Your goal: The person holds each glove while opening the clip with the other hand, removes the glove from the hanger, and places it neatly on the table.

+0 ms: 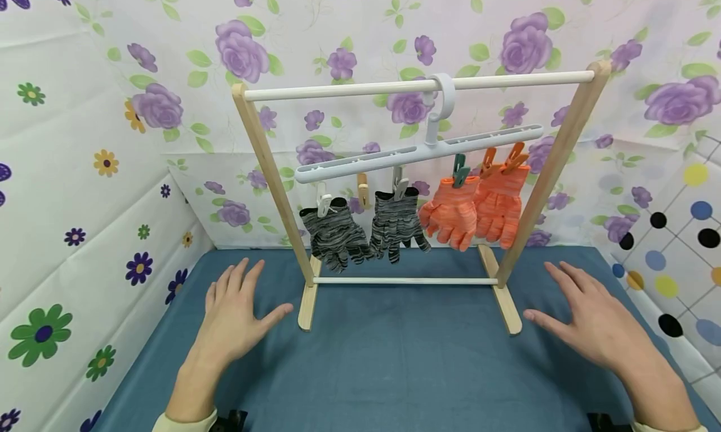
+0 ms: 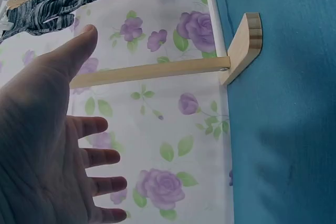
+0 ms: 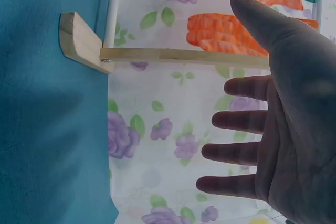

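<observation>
In the head view a white hanger [image 1: 360, 166] hooks over the top bar of a wooden rack [image 1: 571, 128], tilted with its left end lower. From its clips hang two grey-and-black striped gloves [image 1: 336, 235] and two orange gloves [image 1: 498, 200]. A tan clip [image 1: 363, 191] between the striped gloves holds nothing. My left hand [image 1: 231, 319] is held left of the rack, fingers spread, touching nothing. On the other side my right hand [image 1: 591, 313] is likewise spread, apart from the rack. Both wrist views show bare palms with fingers extended.
The rack's wooden feet [image 1: 509, 310] stand on a blue cloth [image 1: 400, 363], joined by a low white bar [image 1: 405, 281]. Flowered sheets [image 1: 349, 19] hang close behind and at the left; a dotted sheet [image 1: 684, 231] is at the right.
</observation>
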The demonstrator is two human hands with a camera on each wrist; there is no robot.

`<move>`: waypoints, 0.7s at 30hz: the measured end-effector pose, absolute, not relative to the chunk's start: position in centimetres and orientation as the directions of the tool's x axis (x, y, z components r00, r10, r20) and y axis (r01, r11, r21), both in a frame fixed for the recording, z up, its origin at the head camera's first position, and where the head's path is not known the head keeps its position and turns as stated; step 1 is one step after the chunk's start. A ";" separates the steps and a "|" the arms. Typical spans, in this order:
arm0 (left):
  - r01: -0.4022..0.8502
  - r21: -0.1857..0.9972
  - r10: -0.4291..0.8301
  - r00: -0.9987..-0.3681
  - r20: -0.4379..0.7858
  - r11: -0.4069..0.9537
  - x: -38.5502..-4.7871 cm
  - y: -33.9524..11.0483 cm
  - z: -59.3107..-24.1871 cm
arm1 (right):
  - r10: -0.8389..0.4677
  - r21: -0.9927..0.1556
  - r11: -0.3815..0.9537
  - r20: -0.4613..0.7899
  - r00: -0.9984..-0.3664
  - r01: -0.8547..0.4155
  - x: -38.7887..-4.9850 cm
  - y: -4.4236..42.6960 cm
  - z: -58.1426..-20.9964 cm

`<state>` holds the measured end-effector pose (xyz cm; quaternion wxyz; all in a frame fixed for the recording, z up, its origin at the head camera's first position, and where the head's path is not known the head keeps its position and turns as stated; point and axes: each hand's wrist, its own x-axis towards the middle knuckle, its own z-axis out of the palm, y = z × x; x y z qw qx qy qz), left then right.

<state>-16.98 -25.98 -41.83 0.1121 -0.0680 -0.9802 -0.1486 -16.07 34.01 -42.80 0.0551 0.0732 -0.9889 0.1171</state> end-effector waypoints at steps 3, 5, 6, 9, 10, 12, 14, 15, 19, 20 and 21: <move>0.186 0.280 0.109 -0.957 0.269 0.942 -17.0 -25.8 -41.7 | -0.141 -0.231 0.958 0.138 -0.980 -0.170 -15.9 33.8 -42.5; 0.199 0.287 0.114 -0.952 0.286 0.937 -17.0 -25.7 -41.6 | -0.147 -0.233 0.956 0.144 -0.979 -0.178 -15.8 33.6 -42.3; 0.204 0.291 0.116 -0.949 0.294 0.935 -17.1 -25.6 -41.5 | -0.149 -0.232 0.956 0.145 -0.978 -0.180 -15.8 33.5 -42.2; 0.220 0.303 0.119 -0.941 0.318 0.927 -17.2 -25.3 -41.3 | -0.154 -0.232 0.955 0.149 -0.977 -0.186 -15.6 33.1 -41.8; 0.227 0.309 0.121 -0.937 0.327 0.924 -17.2 -25.2 -41.3 | -0.156 -0.232 0.955 0.150 -0.976 -0.188 -15.6 33.0 -41.7; 0.245 0.317 0.127 -0.928 0.351 0.916 -17.3 -25.0 -41.2 | -0.158 -0.231 0.954 0.153 -0.975 -0.191 -15.5 32.8 -41.5; 0.268 0.327 0.135 -0.916 0.378 0.906 -17.4 -24.8 -41.0 | -0.161 -0.232 0.953 0.159 -0.974 -0.195 -15.3 32.6 -41.3; 0.281 0.333 0.139 -0.909 0.392 0.900 -17.4 -24.8 -41.0 | -0.162 -0.233 0.952 0.161 -0.974 -0.197 -15.3 32.5 -41.2; 0.328 0.365 0.147 -0.884 0.443 0.871 -17.4 -24.4 -40.7 | -0.167 -0.234 0.951 0.166 -0.972 -0.203 -15.1 32.1 -40.7; 0.339 0.372 0.148 -0.878 0.455 0.864 -17.4 -24.4 -40.6 | -0.168 -0.236 0.950 0.167 -0.972 -0.205 -15.1 32.0 -40.6; 0.349 0.378 0.149 -0.872 0.467 0.858 -17.4 -24.3 -40.5 | -0.171 -0.236 0.949 0.168 -0.971 -0.208 -15.0 31.9 -40.5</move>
